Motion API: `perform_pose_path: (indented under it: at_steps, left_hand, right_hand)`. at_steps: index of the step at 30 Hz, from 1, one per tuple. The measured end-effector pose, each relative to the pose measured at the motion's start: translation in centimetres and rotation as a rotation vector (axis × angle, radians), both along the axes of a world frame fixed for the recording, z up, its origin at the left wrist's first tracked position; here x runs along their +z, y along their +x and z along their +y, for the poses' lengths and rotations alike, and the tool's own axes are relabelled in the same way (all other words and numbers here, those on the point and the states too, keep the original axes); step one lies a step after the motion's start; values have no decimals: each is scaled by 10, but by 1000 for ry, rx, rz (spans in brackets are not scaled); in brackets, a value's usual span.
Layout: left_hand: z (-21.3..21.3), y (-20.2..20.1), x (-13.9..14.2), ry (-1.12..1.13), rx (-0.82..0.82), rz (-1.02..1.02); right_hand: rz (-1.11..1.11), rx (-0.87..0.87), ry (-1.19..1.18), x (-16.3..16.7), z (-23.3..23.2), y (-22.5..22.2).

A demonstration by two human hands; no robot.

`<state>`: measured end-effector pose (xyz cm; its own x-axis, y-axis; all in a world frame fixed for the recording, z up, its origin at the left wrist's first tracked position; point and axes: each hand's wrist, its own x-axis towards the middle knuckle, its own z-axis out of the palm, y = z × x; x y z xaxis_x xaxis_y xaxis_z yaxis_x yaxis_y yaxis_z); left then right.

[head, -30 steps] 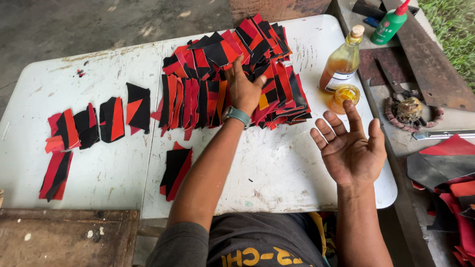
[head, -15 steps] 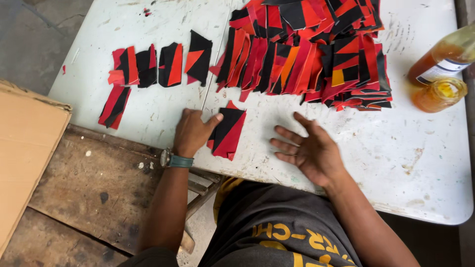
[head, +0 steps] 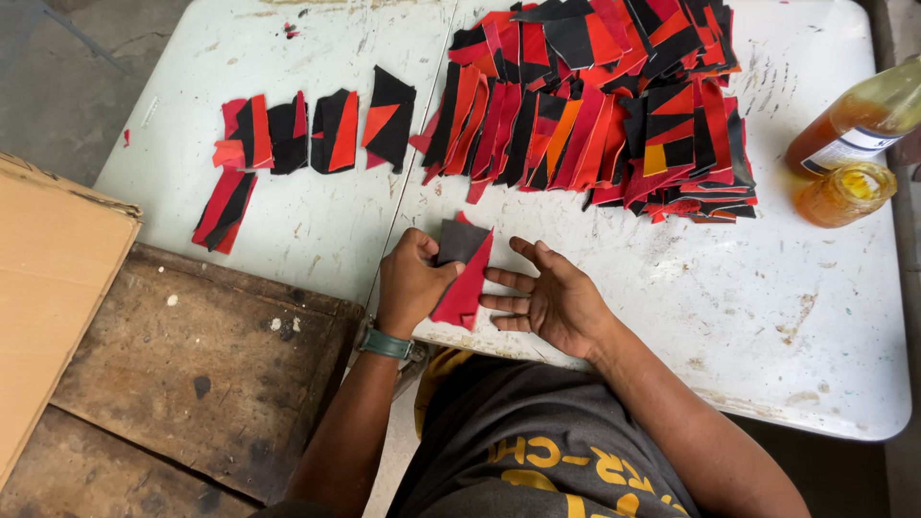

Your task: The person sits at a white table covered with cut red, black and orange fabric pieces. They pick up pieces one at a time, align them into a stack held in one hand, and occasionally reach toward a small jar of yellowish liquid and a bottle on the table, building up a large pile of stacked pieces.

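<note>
One head view only. Left hand (head: 411, 285) is curled, pinching a small stack of red-and-black pieces (head: 462, 271): dark grey-black top w/ a long red triangle pointing down, flat on the white table (head: 767, 317) near its 6 o'clock edge. Right hand (head: 552, 299) lies open, palm up, fingers spread, fingertips just touching the stack's right side. At 12 o'clock, a big fanned pile (head: 614, 105) of red/black pieces; at 10, smaller groups (head: 317, 134). At 2 o'clock, an amber bottle (head: 854, 125) & jar (head: 844, 195).
</note>
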<state>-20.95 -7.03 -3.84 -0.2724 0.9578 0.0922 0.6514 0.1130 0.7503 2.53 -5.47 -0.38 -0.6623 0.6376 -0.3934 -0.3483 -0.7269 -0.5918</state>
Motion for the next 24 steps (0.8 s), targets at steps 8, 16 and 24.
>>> perform_pose_path:
  at_steps: [8,16,24]
  left_hand:
    - [26,11,-12,116,-225,-1368]
    - [57,89,14,330,-290,-1564]
    - [58,93,44,26,-571,-1492]
  right_hand:
    - [107,-213,234,21,-6,42]
    - [-238,-503,398,20,-4,37]
    - [-306,-522,692,33,-10,49]
